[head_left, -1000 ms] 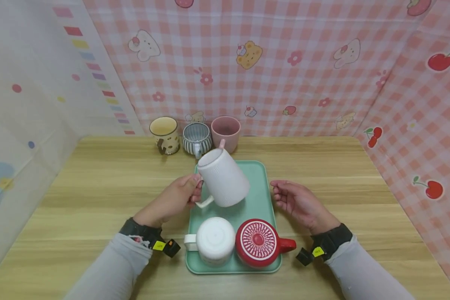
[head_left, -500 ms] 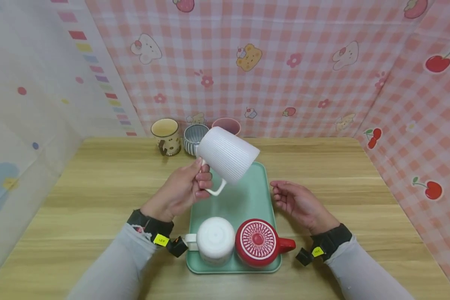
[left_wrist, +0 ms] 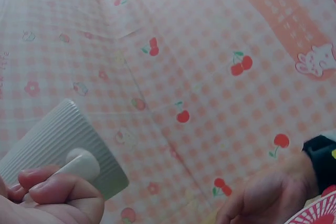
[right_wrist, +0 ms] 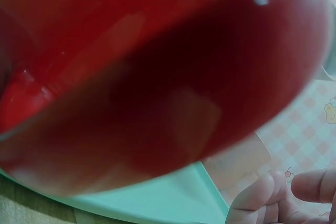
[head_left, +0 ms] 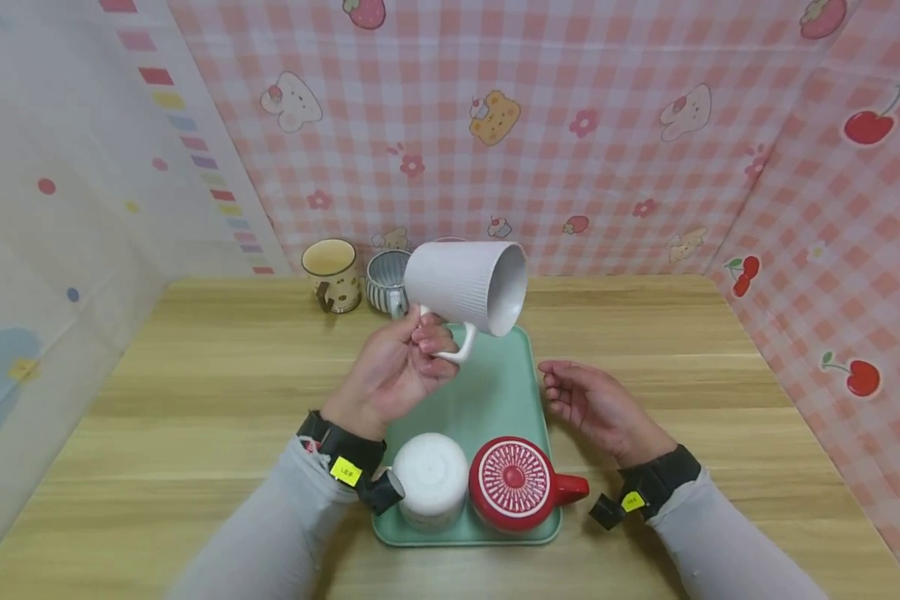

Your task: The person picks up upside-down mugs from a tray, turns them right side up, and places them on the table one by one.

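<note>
Since a second ago the left hand (head_left: 393,379) has lifted the ribbed mug (head_left: 465,285) up off the tray (head_left: 495,392) and turned it: then mouth toward the far wall and low over the tray, now on its side with the mouth facing right, raised above the tray's far end. Right hand (head_left: 596,408) has barely shifted.

Table (head_left: 157,400): wooden, under both forearms.

Tray: green, below and beyond the left fingers; right fingertips at its right edge.

Ribbed mug: white, held in the air. Left fingers curl round its handle, thumb pressed on top; the body sits just above the knuckles.

Red mug (head_left: 516,485): upside down on the tray's near right corner, handle pointing right, near the right wrist. It fills the right wrist view, blurred.

White mug (head_left: 430,479): upside down beside the red one, just by the left wrist.

Right hand: fingers loosely curled, holding nothing, resting by the tray.

Far mugs: cream mug (head_left: 332,271) and striped mug (head_left: 387,279), beyond the left fingers at the wall.

Writing: yellow tags on both wristbands, print too small to read.
</note>
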A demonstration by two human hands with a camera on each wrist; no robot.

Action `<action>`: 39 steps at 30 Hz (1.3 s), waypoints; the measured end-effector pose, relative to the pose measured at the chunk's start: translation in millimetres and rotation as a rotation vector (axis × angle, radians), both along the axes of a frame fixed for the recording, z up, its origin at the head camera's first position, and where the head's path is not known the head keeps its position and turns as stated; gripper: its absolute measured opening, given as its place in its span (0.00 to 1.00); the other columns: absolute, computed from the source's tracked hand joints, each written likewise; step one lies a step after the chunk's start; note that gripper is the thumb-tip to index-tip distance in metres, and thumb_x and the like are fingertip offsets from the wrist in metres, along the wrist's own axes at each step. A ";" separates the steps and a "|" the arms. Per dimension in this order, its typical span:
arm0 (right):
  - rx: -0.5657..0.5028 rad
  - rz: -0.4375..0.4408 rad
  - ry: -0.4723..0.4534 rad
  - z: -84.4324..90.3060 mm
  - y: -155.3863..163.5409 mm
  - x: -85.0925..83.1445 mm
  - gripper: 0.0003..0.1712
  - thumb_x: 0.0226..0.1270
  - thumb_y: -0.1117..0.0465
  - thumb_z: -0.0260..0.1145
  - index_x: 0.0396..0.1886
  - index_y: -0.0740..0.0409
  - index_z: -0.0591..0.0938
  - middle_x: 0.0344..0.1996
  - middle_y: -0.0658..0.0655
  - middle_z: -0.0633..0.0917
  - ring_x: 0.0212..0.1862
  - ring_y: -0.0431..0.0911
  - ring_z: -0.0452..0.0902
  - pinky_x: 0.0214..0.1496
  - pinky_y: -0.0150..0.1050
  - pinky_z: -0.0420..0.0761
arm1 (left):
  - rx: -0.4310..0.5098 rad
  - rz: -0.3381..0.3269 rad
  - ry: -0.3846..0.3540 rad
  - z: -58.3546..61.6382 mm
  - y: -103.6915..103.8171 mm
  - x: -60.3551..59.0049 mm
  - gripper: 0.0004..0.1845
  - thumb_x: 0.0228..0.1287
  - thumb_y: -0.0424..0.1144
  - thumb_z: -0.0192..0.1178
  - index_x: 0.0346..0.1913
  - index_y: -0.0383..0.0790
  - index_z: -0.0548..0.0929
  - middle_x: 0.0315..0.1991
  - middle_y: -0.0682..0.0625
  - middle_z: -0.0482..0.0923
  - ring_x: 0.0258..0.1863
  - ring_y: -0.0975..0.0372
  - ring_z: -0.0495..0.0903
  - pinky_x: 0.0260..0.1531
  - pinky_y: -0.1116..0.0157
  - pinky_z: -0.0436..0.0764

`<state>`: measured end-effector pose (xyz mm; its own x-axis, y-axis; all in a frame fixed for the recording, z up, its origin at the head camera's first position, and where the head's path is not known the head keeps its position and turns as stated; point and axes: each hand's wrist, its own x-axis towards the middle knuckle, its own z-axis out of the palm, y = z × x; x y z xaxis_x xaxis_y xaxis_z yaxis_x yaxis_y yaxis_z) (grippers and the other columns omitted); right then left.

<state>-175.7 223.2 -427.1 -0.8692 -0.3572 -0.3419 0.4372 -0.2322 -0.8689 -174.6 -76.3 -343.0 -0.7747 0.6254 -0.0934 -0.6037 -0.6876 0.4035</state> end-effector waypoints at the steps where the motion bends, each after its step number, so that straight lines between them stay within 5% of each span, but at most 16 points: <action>1: -0.001 0.004 0.003 0.4 0.1 0.1 0.16 0.85 0.56 0.54 0.55 0.59 0.83 0.37 0.49 0.84 0.41 0.41 0.78 0.45 0.29 0.83 | 0.009 0.011 -0.012 0.2 2.8 0.1 0.23 0.84 0.57 0.31 0.32 0.47 0.63 0.23 0.59 0.61 0.23 0.70 0.61 0.27 0.75 0.56; 16: -0.042 0.026 0.023 8.5 -0.9 0.9 0.15 0.85 0.57 0.52 0.49 0.54 0.86 0.36 0.49 0.84 0.40 0.39 0.79 0.43 0.28 0.83 | 0.174 0.230 -0.238 0.6 34.1 5.6 0.25 0.85 0.54 0.29 0.30 0.45 0.64 0.19 0.57 0.62 0.20 0.69 0.59 0.25 0.73 0.57; 22: -0.072 0.056 0.103 23.8 -6.7 4.9 0.18 0.86 0.60 0.50 0.45 0.52 0.88 0.34 0.47 0.84 0.38 0.38 0.79 0.42 0.28 0.82 | 0.243 0.232 -0.250 0.5 31.5 7.7 0.25 0.85 0.54 0.30 0.30 0.44 0.64 0.20 0.56 0.62 0.20 0.68 0.60 0.25 0.73 0.56; 29: -0.001 0.089 0.220 66.5 -30.9 13.4 0.16 0.85 0.59 0.52 0.48 0.51 0.87 0.37 0.47 0.85 0.42 0.40 0.79 0.45 0.30 0.83 | 0.269 0.238 -0.239 3.4 31.6 10.8 0.26 0.85 0.54 0.30 0.29 0.44 0.65 0.19 0.56 0.63 0.19 0.68 0.62 0.25 0.73 0.56; 34: 0.049 0.107 0.234 92.0 -61.9 19.0 0.13 0.83 0.59 0.55 0.51 0.51 0.86 0.40 0.47 0.87 0.46 0.40 0.82 0.50 0.32 0.82 | 0.244 0.238 -0.238 5.3 32.0 13.8 0.25 0.85 0.54 0.29 0.30 0.45 0.64 0.19 0.56 0.63 0.20 0.68 0.61 0.26 0.73 0.55; 39: 0.049 0.088 0.236 100.0 -81.7 20.4 0.14 0.83 0.59 0.54 0.46 0.47 0.87 0.41 0.45 0.88 0.48 0.40 0.82 0.52 0.33 0.80 | 0.217 0.233 -0.233 4.6 34.0 14.5 0.26 0.85 0.54 0.28 0.29 0.45 0.64 0.19 0.57 0.63 0.19 0.69 0.62 0.26 0.74 0.55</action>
<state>-155.3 141.5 -327.2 -0.8931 -0.4233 -0.1524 0.2379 -0.1568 -0.9586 -160.1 -42.3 -338.4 -0.8719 0.4597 -0.1688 -0.4796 -0.8712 0.1044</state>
